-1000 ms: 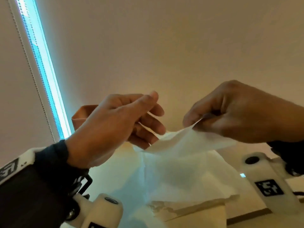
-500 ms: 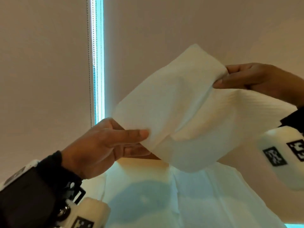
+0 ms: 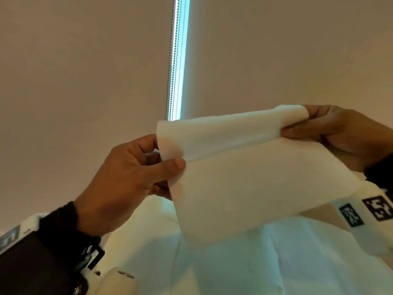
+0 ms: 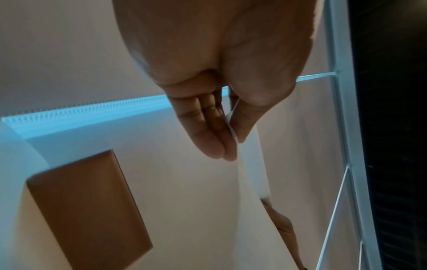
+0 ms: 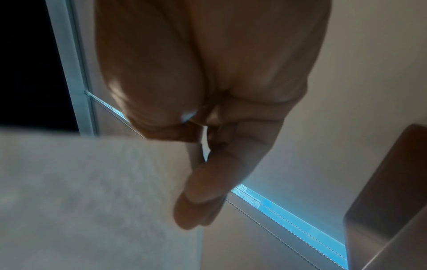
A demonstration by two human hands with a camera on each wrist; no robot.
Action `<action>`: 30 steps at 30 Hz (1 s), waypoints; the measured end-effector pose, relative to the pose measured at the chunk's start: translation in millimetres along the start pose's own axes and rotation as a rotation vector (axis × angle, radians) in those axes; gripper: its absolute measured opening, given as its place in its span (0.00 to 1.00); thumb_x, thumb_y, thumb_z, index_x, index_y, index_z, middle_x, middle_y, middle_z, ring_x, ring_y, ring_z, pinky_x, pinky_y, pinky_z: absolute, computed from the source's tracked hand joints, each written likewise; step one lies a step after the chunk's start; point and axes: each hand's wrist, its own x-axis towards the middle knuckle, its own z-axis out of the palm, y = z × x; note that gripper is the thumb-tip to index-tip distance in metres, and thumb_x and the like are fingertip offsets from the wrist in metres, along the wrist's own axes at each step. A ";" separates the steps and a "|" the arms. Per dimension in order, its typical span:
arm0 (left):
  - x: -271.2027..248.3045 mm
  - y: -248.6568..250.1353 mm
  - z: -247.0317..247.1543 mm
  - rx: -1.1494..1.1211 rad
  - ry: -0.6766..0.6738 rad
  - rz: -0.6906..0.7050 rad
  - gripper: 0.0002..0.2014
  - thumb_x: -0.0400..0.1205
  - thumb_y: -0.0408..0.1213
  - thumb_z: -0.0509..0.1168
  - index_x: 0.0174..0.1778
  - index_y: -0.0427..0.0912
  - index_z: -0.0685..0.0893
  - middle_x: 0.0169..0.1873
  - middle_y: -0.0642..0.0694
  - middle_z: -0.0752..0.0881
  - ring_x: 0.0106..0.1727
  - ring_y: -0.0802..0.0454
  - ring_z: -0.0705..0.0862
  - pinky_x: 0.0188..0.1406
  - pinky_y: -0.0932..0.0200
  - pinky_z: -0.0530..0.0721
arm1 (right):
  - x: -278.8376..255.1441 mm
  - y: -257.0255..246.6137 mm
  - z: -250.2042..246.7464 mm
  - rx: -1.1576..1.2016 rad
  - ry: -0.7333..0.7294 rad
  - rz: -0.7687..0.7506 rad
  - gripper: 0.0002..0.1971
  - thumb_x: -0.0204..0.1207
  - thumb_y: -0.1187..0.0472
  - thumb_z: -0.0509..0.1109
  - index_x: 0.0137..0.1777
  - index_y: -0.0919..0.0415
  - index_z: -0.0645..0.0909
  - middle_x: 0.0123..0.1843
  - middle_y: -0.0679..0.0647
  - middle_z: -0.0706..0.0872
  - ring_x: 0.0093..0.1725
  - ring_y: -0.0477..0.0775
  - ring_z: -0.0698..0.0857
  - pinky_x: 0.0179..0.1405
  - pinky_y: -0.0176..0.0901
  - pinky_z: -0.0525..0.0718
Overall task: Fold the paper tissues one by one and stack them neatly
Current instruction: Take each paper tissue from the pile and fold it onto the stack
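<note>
Left hand (image 3: pixel 127 177) and right hand (image 3: pixel 340 133) each pinch the thin white paper tissue (image 3: pixel 244 167) by an end. Its top edge is turned over. Best to match corners squarely before creasing.

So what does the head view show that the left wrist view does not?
Only the head view shows the whole tissue held in the air between both hands, its top strip folded over, the right hand pinching its corner, and more tissues lying below. Only the left wrist view shows a brown box and the tissue edge-on between thumb and fingers. Both show the left hand pinching the tissue, and the lit gap beside the blind.
</note>
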 end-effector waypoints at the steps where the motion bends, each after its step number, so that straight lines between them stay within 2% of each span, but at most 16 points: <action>1: -3.9 1.4 -4.0 0.025 0.016 0.024 0.14 0.68 0.33 0.71 0.49 0.41 0.90 0.42 0.36 0.92 0.37 0.39 0.91 0.29 0.55 0.89 | 3.6 2.8 2.5 0.014 -0.015 -0.006 0.17 0.54 0.66 0.74 0.44 0.56 0.94 0.44 0.62 0.93 0.38 0.61 0.93 0.30 0.49 0.91; 5: -16.6 0.3 -24.2 0.126 0.059 0.073 0.12 0.63 0.32 0.79 0.43 0.41 0.93 0.40 0.38 0.93 0.38 0.39 0.92 0.33 0.54 0.90 | 13.5 15.1 21.1 0.144 -0.104 -0.069 0.19 0.49 0.64 0.73 0.41 0.50 0.95 0.50 0.54 0.94 0.48 0.53 0.93 0.37 0.39 0.90; 7: -23.5 -1.3 -33.2 0.151 0.030 0.091 0.11 0.65 0.37 0.78 0.43 0.46 0.94 0.43 0.40 0.93 0.42 0.39 0.92 0.38 0.54 0.91 | 20.9 21.4 27.7 0.216 -0.144 -0.057 0.15 0.48 0.64 0.73 0.35 0.53 0.94 0.43 0.53 0.94 0.41 0.50 0.93 0.34 0.36 0.89; 8: -26.5 -1.2 -35.8 0.158 0.031 0.095 0.10 0.65 0.40 0.76 0.42 0.49 0.95 0.43 0.41 0.93 0.42 0.41 0.93 0.38 0.56 0.90 | 26.1 25.0 29.2 0.226 -0.179 -0.028 0.10 0.52 0.66 0.72 0.30 0.55 0.93 0.38 0.54 0.93 0.36 0.51 0.92 0.31 0.36 0.88; 10: -30.4 -2.1 -41.4 0.186 0.063 0.088 0.07 0.68 0.34 0.73 0.36 0.50 0.95 0.36 0.43 0.93 0.35 0.48 0.92 0.33 0.64 0.87 | 38.8 31.6 25.7 0.194 -0.187 0.076 0.13 0.65 0.70 0.64 0.26 0.60 0.87 0.34 0.57 0.86 0.30 0.56 0.86 0.25 0.40 0.84; 12: -35.9 -2.1 -47.2 0.226 0.101 0.054 0.11 0.69 0.27 0.73 0.31 0.48 0.94 0.33 0.43 0.93 0.32 0.48 0.91 0.30 0.67 0.85 | 46.6 35.5 27.1 0.158 -0.206 0.167 0.15 0.67 0.66 0.58 0.29 0.63 0.85 0.36 0.61 0.83 0.31 0.59 0.82 0.26 0.43 0.82; 13: -39.2 -1.4 -50.8 0.239 0.090 0.026 0.07 0.66 0.31 0.73 0.32 0.47 0.94 0.35 0.43 0.93 0.34 0.46 0.91 0.32 0.66 0.87 | 48.9 35.6 31.5 0.182 -0.232 0.198 0.14 0.68 0.62 0.60 0.32 0.65 0.86 0.36 0.62 0.84 0.32 0.61 0.82 0.28 0.45 0.83; 15: -49.0 0.3 -58.7 0.291 0.069 -0.018 0.13 0.58 0.43 0.71 0.37 0.48 0.94 0.38 0.42 0.93 0.38 0.43 0.92 0.40 0.60 0.90 | 53.8 37.2 38.6 0.180 -0.340 0.231 0.15 0.68 0.54 0.71 0.42 0.69 0.86 0.37 0.62 0.87 0.34 0.61 0.84 0.32 0.48 0.83; 17: -58.9 2.3 -64.2 0.324 0.062 -0.072 0.18 0.55 0.47 0.69 0.38 0.50 0.95 0.39 0.43 0.93 0.38 0.45 0.92 0.46 0.60 0.90 | 62.2 41.5 48.2 0.041 -0.383 0.251 0.13 0.68 0.62 0.77 0.48 0.70 0.84 0.33 0.59 0.88 0.30 0.56 0.87 0.29 0.43 0.87; 19: -71.1 4.3 -65.0 0.315 0.093 -0.113 0.18 0.54 0.50 0.70 0.36 0.51 0.95 0.38 0.43 0.93 0.37 0.47 0.92 0.41 0.61 0.90 | 74.4 46.2 62.2 -0.069 -0.369 0.300 0.14 0.65 0.76 0.76 0.51 0.68 0.86 0.38 0.59 0.88 0.33 0.56 0.89 0.30 0.42 0.89; 21: -84.1 2.0 -62.7 0.362 0.171 -0.151 0.16 0.53 0.52 0.72 0.33 0.53 0.94 0.34 0.44 0.93 0.34 0.46 0.92 0.38 0.56 0.91 | 88.4 54.6 78.1 -0.141 -0.353 0.345 0.22 0.62 0.81 0.73 0.56 0.66 0.87 0.43 0.61 0.87 0.39 0.59 0.89 0.38 0.48 0.91; 23: -95.2 -1.6 -57.8 0.456 0.177 -0.269 0.06 0.58 0.46 0.78 0.30 0.57 0.94 0.30 0.45 0.92 0.32 0.48 0.91 0.44 0.50 0.90 | 102.7 66.5 97.3 -0.238 -0.307 0.355 0.25 0.63 0.82 0.75 0.59 0.63 0.87 0.43 0.61 0.86 0.42 0.61 0.88 0.49 0.54 0.90; 25: -104.8 -6.2 -53.2 0.567 0.136 -0.379 0.14 0.67 0.32 0.78 0.28 0.60 0.92 0.27 0.47 0.92 0.30 0.53 0.91 0.44 0.56 0.89 | 115.7 80.1 119.2 -0.361 -0.277 0.353 0.23 0.64 0.80 0.77 0.56 0.59 0.88 0.41 0.61 0.87 0.41 0.61 0.88 0.53 0.58 0.88; 26: -109.5 -8.7 -51.3 0.614 0.108 -0.427 0.17 0.68 0.30 0.78 0.27 0.63 0.92 0.26 0.50 0.91 0.29 0.56 0.91 0.41 0.64 0.88 | 120.7 87.1 131.4 -0.422 -0.283 0.350 0.22 0.64 0.79 0.78 0.55 0.57 0.88 0.40 0.59 0.88 0.40 0.59 0.88 0.50 0.55 0.88; 28: -114.9 -12.4 -47.0 0.731 0.036 -0.479 0.20 0.68 0.35 0.78 0.26 0.73 0.88 0.25 0.60 0.90 0.28 0.64 0.88 0.36 0.76 0.82 | 128.0 98.8 155.8 -0.578 -0.333 0.334 0.21 0.65 0.75 0.80 0.55 0.55 0.87 0.39 0.53 0.88 0.38 0.55 0.87 0.39 0.43 0.86; 30: -116.7 -16.4 -45.0 0.804 -0.014 -0.511 0.24 0.69 0.41 0.77 0.26 0.83 0.81 0.25 0.69 0.87 0.31 0.72 0.87 0.38 0.81 0.78 | 131.6 109.1 180.0 -0.806 -0.403 0.270 0.22 0.67 0.69 0.81 0.60 0.53 0.86 0.42 0.46 0.87 0.43 0.50 0.87 0.41 0.36 0.84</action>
